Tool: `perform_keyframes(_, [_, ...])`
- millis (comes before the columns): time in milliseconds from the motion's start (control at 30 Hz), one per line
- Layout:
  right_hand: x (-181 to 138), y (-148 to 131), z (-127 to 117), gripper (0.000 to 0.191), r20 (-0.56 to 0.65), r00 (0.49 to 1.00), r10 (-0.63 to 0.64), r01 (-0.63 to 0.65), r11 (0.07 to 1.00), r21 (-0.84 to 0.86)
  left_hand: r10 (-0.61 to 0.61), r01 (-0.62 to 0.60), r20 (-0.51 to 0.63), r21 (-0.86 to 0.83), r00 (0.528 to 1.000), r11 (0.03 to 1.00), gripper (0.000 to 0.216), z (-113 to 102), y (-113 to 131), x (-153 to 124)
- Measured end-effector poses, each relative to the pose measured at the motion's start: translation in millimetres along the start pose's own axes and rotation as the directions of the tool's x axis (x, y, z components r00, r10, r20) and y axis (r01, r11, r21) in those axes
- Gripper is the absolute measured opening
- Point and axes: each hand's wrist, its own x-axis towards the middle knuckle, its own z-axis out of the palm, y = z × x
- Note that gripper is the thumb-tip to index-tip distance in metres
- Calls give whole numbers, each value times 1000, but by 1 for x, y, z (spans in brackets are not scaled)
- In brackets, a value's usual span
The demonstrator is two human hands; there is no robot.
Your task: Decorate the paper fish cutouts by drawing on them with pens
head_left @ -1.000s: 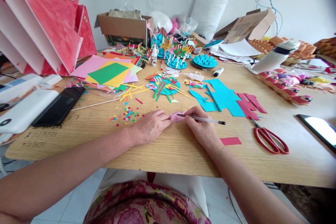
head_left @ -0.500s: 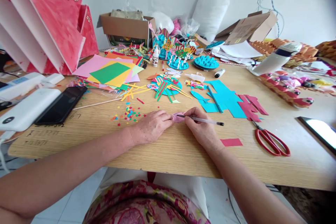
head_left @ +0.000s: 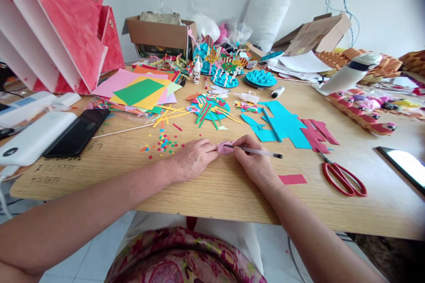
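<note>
A small pink paper piece with dark marks (head_left: 226, 148) lies on the table between my hands. The fingers of my left hand (head_left: 195, 158) are pressed together on its left edge and hold it down. Gripped in my right hand (head_left: 254, 161) is a pen with a clear barrel and black cap end (head_left: 264, 152); its tip is on or just over the pink paper. Colourful paper dots (head_left: 166, 143) are scattered beyond my left hand. A red paper strip (head_left: 292, 179) lies beside my right wrist.
Red-handled scissors (head_left: 343, 179) lie to the right, near blue paper (head_left: 287, 124) and dark red paper scraps (head_left: 318, 135). Paper strips on a blue disc (head_left: 222, 108) sit ahead. A black phone (head_left: 79, 132) and coloured sheets (head_left: 141, 91) are on the left.
</note>
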Motion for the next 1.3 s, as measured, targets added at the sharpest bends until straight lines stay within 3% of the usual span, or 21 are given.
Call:
perform_keyframes(867, [0,0,-1,3,-9,999,-33,33,999,-6,-1,1,-13,-19,1000,1000,43,3,-1,-1])
perform_keyframes(1300, [0,-4,0,12,18,1000,6,-6,1000,17,11,-11,-10,-10,1000,1000,35,3,-1,-2])
